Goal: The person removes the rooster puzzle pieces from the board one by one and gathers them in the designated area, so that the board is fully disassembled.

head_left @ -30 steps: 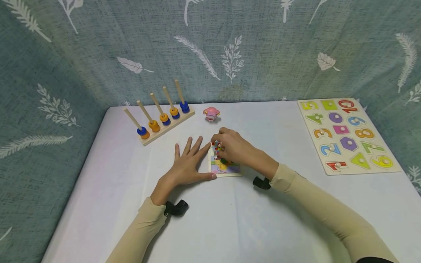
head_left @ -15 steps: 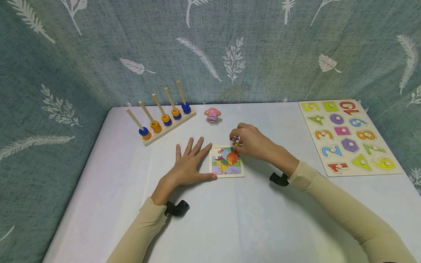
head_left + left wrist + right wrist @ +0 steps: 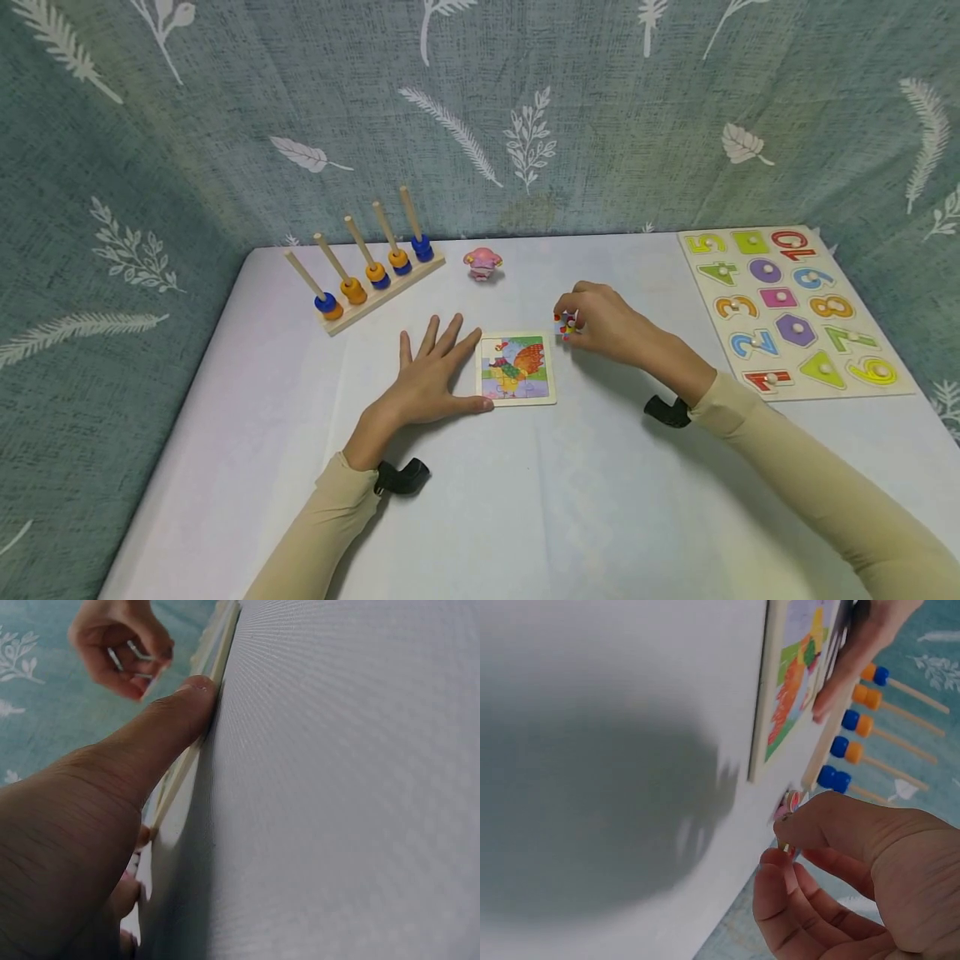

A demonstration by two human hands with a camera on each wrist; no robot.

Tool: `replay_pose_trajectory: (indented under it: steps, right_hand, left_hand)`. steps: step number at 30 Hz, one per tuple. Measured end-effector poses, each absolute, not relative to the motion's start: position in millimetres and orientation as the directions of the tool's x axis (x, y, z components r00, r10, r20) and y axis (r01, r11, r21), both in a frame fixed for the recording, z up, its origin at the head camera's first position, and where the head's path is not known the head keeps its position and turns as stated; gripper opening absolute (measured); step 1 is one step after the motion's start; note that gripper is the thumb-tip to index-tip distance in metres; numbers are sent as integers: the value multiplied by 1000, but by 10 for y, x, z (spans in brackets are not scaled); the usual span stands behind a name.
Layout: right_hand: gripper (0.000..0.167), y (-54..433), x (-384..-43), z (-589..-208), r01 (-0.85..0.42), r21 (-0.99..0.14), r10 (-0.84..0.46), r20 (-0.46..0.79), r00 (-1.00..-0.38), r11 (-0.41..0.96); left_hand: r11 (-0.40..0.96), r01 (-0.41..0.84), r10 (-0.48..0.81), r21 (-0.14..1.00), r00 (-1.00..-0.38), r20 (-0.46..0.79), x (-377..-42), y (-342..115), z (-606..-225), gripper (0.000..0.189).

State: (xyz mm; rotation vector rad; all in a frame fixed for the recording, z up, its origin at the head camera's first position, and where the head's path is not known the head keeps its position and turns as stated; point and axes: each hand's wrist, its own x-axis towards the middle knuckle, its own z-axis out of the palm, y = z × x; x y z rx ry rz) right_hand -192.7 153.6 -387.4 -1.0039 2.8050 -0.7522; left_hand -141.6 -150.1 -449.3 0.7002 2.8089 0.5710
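Now R hand (image 3: 609,323) moved pc (image 3: 563,324) off puzzle (image 3: 516,368).

Noted on the white table (image 3: 480,517): at left rear, a rack (image 3: 387,293) with five upright pegs (image 3: 357,239) bearing blue and orange beads (image 3: 377,273); a pink figurine (image 3: 482,263) near its right end; at far right, a number board (image 3: 807,308); behind, a leaf-print curtain (image 3: 600,125).

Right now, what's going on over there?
A person's left hand touches the left side of a small puzzle lying on the table. The right hand pinches a colourful piece, partly hidden, beyond the puzzle's right side. The peg stand, pink toy and number board sit apart, touched by neither hand.
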Motion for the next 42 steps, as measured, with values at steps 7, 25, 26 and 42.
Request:
replay_pose_trajectory:
  steps: [7,25,26,42]
  right_hand:
    - [22,1649,-1930,-3952,-564,-476,-601,88,-794,675]
    - [22,1747,-2020,-4040,-494,-473,-585,-56,-809,730]
    - [21,1744,-2023,-4034,-492,-469,-585,-66,-808,733]
    - [21,1694,-2012,-3972,-508,-449,-605,-96,-791,735]
  left_hand:
    - [809,414,488,417,-869,-84,-1413,-1507,-4498,107]
    - [810,415,491,415,-867,-91,-1413,-1507,-4504,107]
    - [810,415,490,415,-867,-90,-1413,-1508,-4509,107]
    - [808,417,491,415,-867,-86,-1404,-1512,-4509,107]
